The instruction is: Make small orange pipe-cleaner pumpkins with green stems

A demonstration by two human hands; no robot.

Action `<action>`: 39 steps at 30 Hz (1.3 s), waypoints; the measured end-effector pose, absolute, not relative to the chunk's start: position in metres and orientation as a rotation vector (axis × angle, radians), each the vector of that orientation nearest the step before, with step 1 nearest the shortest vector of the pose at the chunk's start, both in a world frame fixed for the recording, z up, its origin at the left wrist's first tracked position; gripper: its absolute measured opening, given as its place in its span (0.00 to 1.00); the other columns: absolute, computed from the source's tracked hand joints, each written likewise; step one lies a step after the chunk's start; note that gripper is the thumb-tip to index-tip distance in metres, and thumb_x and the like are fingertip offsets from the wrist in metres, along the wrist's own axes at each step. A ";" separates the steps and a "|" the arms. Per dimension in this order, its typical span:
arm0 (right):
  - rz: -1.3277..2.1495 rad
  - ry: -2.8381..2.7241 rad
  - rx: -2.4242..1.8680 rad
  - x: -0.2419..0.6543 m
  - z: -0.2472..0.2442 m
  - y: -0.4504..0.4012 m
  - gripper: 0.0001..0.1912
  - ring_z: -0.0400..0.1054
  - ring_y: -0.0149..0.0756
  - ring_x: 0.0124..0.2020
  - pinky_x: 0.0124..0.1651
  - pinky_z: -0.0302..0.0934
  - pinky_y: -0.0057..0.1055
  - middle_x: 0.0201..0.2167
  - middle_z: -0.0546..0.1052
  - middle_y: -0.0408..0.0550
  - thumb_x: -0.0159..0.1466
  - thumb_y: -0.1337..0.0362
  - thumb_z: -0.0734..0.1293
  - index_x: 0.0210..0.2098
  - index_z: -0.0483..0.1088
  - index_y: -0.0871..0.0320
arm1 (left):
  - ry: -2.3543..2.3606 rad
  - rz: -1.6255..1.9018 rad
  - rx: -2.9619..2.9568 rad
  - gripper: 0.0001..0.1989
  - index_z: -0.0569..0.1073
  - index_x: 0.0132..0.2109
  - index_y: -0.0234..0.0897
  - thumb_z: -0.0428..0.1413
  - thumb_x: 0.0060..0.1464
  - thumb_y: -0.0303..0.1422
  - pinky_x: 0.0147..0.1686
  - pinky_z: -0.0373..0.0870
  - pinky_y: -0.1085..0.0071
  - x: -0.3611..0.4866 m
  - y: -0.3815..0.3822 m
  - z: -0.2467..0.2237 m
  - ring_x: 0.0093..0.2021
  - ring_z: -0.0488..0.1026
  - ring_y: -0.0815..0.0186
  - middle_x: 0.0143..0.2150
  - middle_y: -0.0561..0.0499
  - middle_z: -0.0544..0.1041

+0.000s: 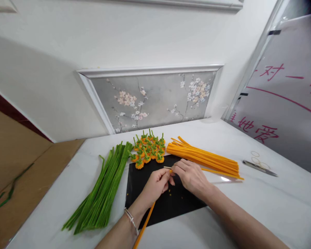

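My left hand [157, 184], with a bracelet on the wrist, is closed in a pinch on an orange pipe cleaner [146, 223], whose tail runs down toward the bottom edge. Against it, my right hand [190, 177] has its fingers closed at the same spot. A thin pale stick [167, 167] pokes out between the fingertips, and the orange pipe cleaner meets it there. How the two join is mostly hidden by my fingers. Both hands are over a black mat [168, 204] with small orange bits on it.
Small orange pumpkin shapes with green stems [146, 148] cluster behind the mat. Green pipe cleaners [103, 190] lie in a bundle at left, orange ones [204, 155] at right. Scissors [260, 168] rest farther right. A cardboard box [41, 173] borders the white table's left side.
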State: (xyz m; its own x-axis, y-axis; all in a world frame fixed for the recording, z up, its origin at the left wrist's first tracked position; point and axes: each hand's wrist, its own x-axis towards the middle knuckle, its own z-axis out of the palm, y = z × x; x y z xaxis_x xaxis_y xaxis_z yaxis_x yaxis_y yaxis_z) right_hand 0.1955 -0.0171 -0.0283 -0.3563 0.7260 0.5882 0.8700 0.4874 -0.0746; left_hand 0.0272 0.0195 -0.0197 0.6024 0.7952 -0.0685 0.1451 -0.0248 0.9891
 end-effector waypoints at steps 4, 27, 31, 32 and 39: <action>-0.349 -2.247 -1.246 0.197 -0.023 -0.019 0.11 0.65 0.36 0.33 0.35 0.56 0.31 0.33 0.76 0.48 0.69 0.68 0.59 0.34 0.71 0.58 | 0.800 0.584 1.355 0.17 0.69 0.30 0.32 0.54 0.56 0.43 0.16 0.48 0.78 0.026 0.021 -0.018 0.17 0.55 0.77 0.23 0.53 0.68; -0.036 -2.262 -1.483 0.198 -0.023 -0.023 0.08 0.63 0.34 0.27 0.33 0.49 0.31 0.28 0.72 0.45 0.62 0.75 0.60 0.31 0.67 0.59 | 0.819 0.723 2.225 0.12 0.69 0.25 0.34 0.47 0.54 0.22 0.30 0.56 0.72 0.022 0.019 -0.016 0.27 0.65 0.70 0.24 0.53 0.69; -0.025 -2.220 -1.333 0.200 -0.019 -0.023 0.11 0.68 0.36 0.36 0.39 0.53 0.32 0.36 0.76 0.49 0.66 0.74 0.57 0.40 0.69 0.59 | 0.839 0.610 1.913 0.14 0.67 0.22 0.34 0.49 0.56 0.29 0.23 0.53 0.74 0.020 0.023 -0.013 0.20 0.59 0.73 0.19 0.54 0.66; -0.040 -2.208 -1.260 0.201 -0.019 -0.022 0.12 0.68 0.36 0.39 0.42 0.53 0.32 0.39 0.76 0.50 0.67 0.73 0.57 0.43 0.69 0.59 | 0.836 0.581 1.840 0.13 0.69 0.26 0.34 0.49 0.58 0.32 0.19 0.50 0.75 0.019 0.025 -0.012 0.17 0.55 0.74 0.19 0.56 0.65; -0.264 -2.172 -0.970 0.204 -0.021 -0.017 0.14 0.67 0.34 0.35 0.40 0.55 0.32 0.37 0.78 0.49 0.70 0.73 0.54 0.42 0.70 0.59 | 0.685 0.427 1.144 0.09 0.72 0.31 0.32 0.58 0.51 0.35 0.14 0.39 0.78 0.013 0.030 -0.009 0.14 0.46 0.79 0.16 0.58 0.64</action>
